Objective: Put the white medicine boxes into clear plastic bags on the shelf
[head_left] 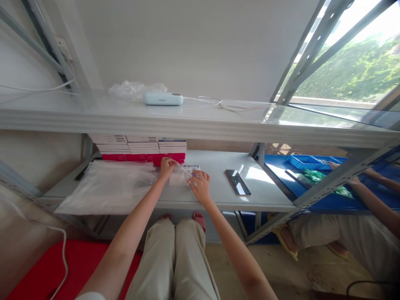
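Observation:
My left hand [168,167] is closed in a pinch on the upper edge of a small clear plastic bag [179,176] over the lower shelf. On the bag's other side my right hand [200,183] grips it with bent fingers. A white item with blue print [194,168] shows behind or inside the bag; I cannot tell which. Left of my hands lies a pile of clear plastic bags [106,185]. Behind it, stacks of white boxes [143,148] stand beside one another, with red ones [137,158] at the bottom.
A phone [238,182] lies to the right on the lower shelf [215,166]. Above, the upper shelf [218,121] holds a pale device [163,98] with a white cable. Past the metal post, another person's hands work near a blue tray [304,162] and green plastic.

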Tool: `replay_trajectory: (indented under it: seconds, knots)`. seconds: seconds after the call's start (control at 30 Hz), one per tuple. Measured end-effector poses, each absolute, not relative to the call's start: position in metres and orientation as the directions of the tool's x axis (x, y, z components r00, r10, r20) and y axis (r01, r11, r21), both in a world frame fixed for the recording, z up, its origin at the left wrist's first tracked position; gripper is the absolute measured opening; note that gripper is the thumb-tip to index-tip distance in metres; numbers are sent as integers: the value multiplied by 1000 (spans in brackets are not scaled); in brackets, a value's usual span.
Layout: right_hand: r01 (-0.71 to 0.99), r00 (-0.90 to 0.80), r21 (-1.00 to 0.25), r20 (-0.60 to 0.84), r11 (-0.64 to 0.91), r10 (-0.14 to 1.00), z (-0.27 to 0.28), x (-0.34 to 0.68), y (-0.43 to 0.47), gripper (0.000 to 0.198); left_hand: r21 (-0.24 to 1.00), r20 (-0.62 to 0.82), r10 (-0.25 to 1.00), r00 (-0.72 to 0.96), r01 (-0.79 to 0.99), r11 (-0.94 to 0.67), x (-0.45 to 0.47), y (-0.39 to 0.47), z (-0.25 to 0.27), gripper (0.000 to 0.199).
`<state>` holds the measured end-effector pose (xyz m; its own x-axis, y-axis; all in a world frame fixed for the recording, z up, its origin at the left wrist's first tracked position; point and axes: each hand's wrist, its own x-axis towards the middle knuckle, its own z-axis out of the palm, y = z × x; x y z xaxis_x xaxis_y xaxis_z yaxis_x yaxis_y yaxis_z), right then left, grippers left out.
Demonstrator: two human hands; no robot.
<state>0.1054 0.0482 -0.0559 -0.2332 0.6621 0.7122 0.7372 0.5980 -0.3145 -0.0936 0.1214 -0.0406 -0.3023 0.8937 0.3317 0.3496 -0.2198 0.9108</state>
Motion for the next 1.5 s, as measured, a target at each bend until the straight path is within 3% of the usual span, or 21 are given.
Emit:
replay_trajectory:
  seconds: [0.27, 0.33, 0.4, 0.47, 0.57, 0.67, 0.77, 0.97, 1.1, 1.27, 1.4, 1.5]
  knots:
    - [725, -375, -266, 622, 636, 688, -57, 113, 35, 14, 945, 271, 906, -325, 270, -186, -88, 125, -55, 10]
    - [698, -430, -278, 575, 660, 696, -48, 120, 42, 38, 942, 287, 892, -349, 273, -196, -89, 121, -50, 12]
    - [672, -489, -324, 482, 666, 727, -36, 128, 57, 83, 932, 324, 859, -396, 293, -216, -91, 112, -40, 14]
    - [654, -558, -388, 333, 650, 760, -23, 136, 78, 116, 907, 391, 801, -453, 337, -252, -89, 99, -27, 17]
    - [652, -652, -440, 90, 618, 753, -4, 139, 112, 133, 818, 562, 667, -489, 444, -365, -79, 65, -9, 18]
    - [686, -694, -415, -125, 598, 709, 11, 132, 133, 134, 729, 678, 597, -430, 497, -470, -64, 21, -10, 19]
    - [718, -691, -333, -242, 611, 681, 19, 122, 135, 127, 728, 660, 643, -388, 541, -421, -56, -21, -36, 21]
    - [751, -660, -158, -233, 642, 714, 23, 119, 113, 124, 817, 501, 783, -369, 500, -287, -61, -61, -98, 22]
    - [767, -633, -76, -245, 637, 734, 23, 119, 105, 127, 918, 364, 856, -368, 296, -264, -52, -58, -111, 16]
    - [769, -639, -200, -232, 607, 734, 17, 125, 117, 125, 982, 133, 907, -400, -74, -177, -24, -33, -111, 31]
    - [749, -658, -337, -279, 570, 700, 16, 129, 128, 127, 973, 58, 923, -381, -184, -137, -6, -19, -111, 31]
    - [740, -666, -358, -273, 569, 694, 17, 129, 129, 123, 968, 34, 922, -386, -217, -126, -1, -15, -112, 29]
